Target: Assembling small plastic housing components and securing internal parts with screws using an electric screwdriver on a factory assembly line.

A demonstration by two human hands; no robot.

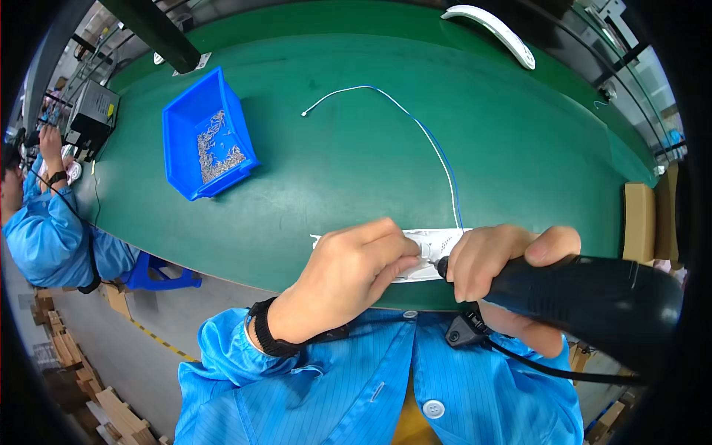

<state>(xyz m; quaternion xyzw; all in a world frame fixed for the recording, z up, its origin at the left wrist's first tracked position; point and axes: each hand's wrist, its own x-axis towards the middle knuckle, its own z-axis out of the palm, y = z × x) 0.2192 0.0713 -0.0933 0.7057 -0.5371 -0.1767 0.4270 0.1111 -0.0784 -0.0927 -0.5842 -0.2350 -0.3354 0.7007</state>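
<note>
A long white plastic housing (pixel 424 276) lies at the near edge of the green table, partly covered by both hands. My right hand (pixel 493 263) is wrapped around a black electric screwdriver (pixel 586 297), held nearly level with its tip pointing left at the housing. My left hand (pixel 356 263) is closed, thumb and fingers pinched together against the housing beside the screwdriver tip. Whether a screw sits between those fingertips is too small to tell. A white-and-blue cable (pixel 437 148) runs from the housing up the table, ending in a small white connector (pixel 304 113).
A blue bin (pixel 172 148) holding many small metal screws stands at the left on the green table (pixel 334 178). A curved white cover (pixel 495 28) lies at the far right edge. Cardboard (pixel 638 222) stands at the right. Another person (pixel 48 230) sits at the far left.
</note>
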